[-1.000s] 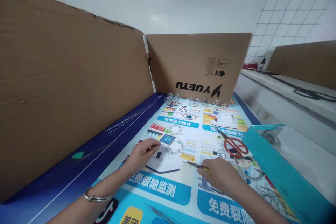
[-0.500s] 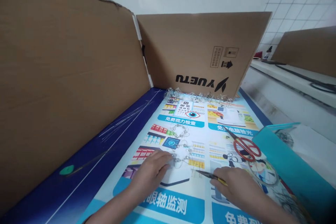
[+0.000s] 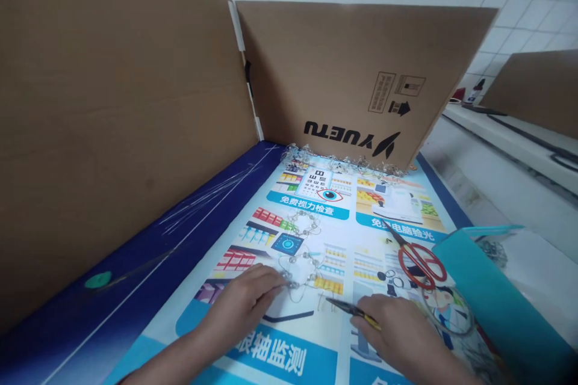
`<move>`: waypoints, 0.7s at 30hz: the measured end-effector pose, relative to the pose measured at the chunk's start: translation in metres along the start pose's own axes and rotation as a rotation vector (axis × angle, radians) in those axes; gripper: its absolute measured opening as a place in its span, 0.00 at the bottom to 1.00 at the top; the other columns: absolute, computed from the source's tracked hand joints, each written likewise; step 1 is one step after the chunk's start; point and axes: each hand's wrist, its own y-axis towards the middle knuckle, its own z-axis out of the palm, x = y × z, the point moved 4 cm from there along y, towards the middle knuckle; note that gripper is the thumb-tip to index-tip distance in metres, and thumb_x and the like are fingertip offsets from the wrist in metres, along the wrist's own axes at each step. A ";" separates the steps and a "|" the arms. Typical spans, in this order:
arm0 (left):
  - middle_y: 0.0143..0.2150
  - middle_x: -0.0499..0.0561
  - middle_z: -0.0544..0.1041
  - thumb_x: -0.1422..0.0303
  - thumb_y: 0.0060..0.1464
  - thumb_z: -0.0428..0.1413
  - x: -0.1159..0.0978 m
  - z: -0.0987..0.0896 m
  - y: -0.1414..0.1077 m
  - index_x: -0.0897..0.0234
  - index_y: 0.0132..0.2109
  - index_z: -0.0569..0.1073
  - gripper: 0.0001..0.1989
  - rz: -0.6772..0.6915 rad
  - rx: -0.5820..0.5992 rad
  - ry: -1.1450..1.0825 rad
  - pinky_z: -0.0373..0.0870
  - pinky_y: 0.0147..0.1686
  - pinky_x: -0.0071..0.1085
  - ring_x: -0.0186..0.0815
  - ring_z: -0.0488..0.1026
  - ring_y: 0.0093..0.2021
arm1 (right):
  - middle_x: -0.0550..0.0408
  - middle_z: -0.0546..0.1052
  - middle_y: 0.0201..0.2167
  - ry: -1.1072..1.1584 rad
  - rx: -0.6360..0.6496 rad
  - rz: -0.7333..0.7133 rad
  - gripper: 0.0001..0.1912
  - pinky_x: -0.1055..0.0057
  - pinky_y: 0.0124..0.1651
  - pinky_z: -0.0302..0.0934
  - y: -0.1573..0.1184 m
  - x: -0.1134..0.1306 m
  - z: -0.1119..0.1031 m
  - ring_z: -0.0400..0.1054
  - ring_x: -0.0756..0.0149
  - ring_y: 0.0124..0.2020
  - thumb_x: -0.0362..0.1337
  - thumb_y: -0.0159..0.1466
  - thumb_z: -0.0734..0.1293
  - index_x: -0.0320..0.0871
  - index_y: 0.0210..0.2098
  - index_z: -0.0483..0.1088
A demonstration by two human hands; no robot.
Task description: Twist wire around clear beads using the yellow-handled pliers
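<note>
Beaded wire ring (image 3: pixel 311 277) on the counter (image 3: pixel 135 286), at my left hand (image 3: pixel 253 298).
That grip is narrow at the ring's near-left edge, whether pinching I cannot tell; my right hand (image 3: pixel 397 322) holds slim pliers (image 3: pixel 353 310), tips apart from the ring. A light touch should spare the ring's shape.

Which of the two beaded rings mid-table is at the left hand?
The nearer ring, right by the left hand; the farther ring lies clear, toward the cardboard.
</note>
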 end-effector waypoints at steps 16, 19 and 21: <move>0.39 0.52 0.75 0.70 0.55 0.50 0.000 -0.003 -0.002 0.59 0.44 0.73 0.11 0.019 -0.047 0.099 0.68 0.40 0.31 0.37 0.71 0.40 | 0.52 0.77 0.30 0.007 -0.006 0.011 0.15 0.72 0.24 0.43 -0.016 0.005 -0.014 0.70 0.57 0.33 0.46 0.62 0.56 0.47 0.31 0.70; 0.40 0.52 0.75 0.70 0.55 0.50 0.007 -0.006 -0.002 0.59 0.45 0.73 0.12 -0.008 -0.043 0.134 0.67 0.43 0.33 0.38 0.70 0.42 | 0.52 0.77 0.30 -0.037 0.000 0.030 0.15 0.72 0.24 0.44 -0.011 0.001 -0.012 0.70 0.57 0.32 0.47 0.62 0.55 0.47 0.32 0.69; 0.42 0.52 0.74 0.71 0.55 0.49 0.011 -0.008 -0.002 0.58 0.45 0.72 0.12 -0.036 -0.046 0.137 0.67 0.43 0.33 0.38 0.70 0.43 | 0.52 0.76 0.29 -0.077 -0.015 0.037 0.15 0.71 0.24 0.45 -0.007 -0.002 -0.009 0.70 0.56 0.31 0.47 0.63 0.55 0.47 0.32 0.69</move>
